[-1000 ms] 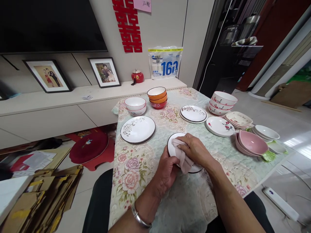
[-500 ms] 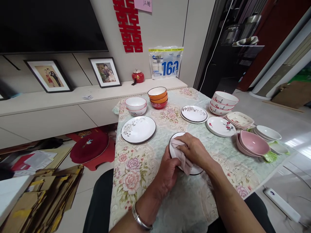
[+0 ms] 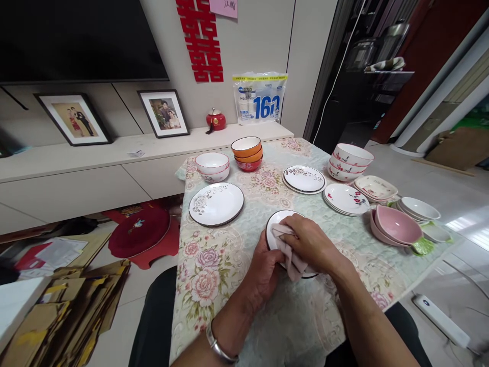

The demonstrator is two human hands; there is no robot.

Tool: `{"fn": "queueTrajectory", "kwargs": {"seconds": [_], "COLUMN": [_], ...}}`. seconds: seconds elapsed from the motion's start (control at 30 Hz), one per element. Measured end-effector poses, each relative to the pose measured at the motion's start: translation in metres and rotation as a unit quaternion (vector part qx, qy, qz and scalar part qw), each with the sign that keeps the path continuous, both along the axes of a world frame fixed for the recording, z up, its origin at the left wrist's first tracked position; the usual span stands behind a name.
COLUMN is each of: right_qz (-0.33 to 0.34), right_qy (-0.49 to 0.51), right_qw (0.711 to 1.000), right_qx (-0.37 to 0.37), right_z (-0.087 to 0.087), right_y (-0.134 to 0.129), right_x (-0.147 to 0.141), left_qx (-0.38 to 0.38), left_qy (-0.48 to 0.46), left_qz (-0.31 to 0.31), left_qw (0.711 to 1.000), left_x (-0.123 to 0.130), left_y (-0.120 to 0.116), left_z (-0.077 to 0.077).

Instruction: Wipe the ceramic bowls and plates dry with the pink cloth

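Note:
A white plate with a dark rim (image 3: 275,219) is tilted up above the near part of the table. My left hand (image 3: 266,262) grips its left edge, thumb over the face. Bunched under the fingers of my right hand (image 3: 307,239) is a pale pink cloth (image 3: 289,257), pressed against the plate's face. Both hands and the cloth cover much of the plate. Left of and beyond them lies a larger white plate with a grey flower (image 3: 217,204). Farther back sits a small stack of white plates with a brown pattern (image 3: 304,179).
White bowls (image 3: 212,163) and orange and red bowls (image 3: 247,150) are stacked at the back. To the right stand flowered bowls (image 3: 350,160), flowered plates (image 3: 346,199), pink bowls (image 3: 397,224) and small white dishes (image 3: 420,208). A red stool (image 3: 141,232) and flattened cardboard (image 3: 72,306) are left of the table.
My right hand and the cloth have shifted slightly down and right across the plate, baring more of its upper face. My left hand keeps its hold.

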State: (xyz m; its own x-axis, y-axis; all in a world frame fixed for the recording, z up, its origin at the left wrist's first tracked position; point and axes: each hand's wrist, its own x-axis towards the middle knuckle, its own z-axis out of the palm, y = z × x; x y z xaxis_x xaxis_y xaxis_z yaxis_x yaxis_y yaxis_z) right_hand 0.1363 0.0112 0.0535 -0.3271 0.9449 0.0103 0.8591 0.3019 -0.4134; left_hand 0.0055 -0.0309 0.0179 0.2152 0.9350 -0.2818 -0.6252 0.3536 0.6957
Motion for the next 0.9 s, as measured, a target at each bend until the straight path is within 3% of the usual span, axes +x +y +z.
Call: {"fn": "queueTrajectory", "kwargs": {"seconds": [0.07,0.13,0.27,0.37,0.57,0.67,0.77,0.9], "right_qz": [0.018,-0.003,-0.083,-0.09,0.072,0.104,0.054,-0.035], "right_qy": [0.037,0.052,0.005,-0.019,0.086,0.12,0.104,0.041], "right_qw": [0.999,0.999,0.996,0.995,0.994,0.985,0.989,0.997], "right_qx": [0.002,0.006,0.019,0.035,-0.015,-0.072,-0.094,-0.052], "right_z": [-0.004,-0.008,-0.015,-0.016,-0.006,-0.002,-0.004,-0.015], "right_y": [0.003,0.007,0.014,0.013,0.005,0.004,0.009,0.018], "right_x": [0.0,0.004,0.015,0.012,0.005,0.019,0.036,0.04], "left_qx": [0.0,-0.004,-0.013,-0.016,-0.002,-0.002,-0.011,-0.018], "left_qy": [0.007,0.01,0.006,0.008,0.002,0.0,0.009,0.014], "left_qz": [0.004,0.009,0.015,0.015,0.012,0.007,0.003,0.006], "left_qw": [1.0,1.0,1.0,1.0,1.0,1.0,1.0,1.0], "left_x": [0.0,0.0,0.001,0.001,0.0,-0.001,-0.001,-0.001], "left_y": [0.0,0.0,0.001,0.001,0.0,0.0,0.001,0.0], "left_z": [0.0,0.0,-0.001,-0.002,0.0,0.001,0.002,0.001]}}
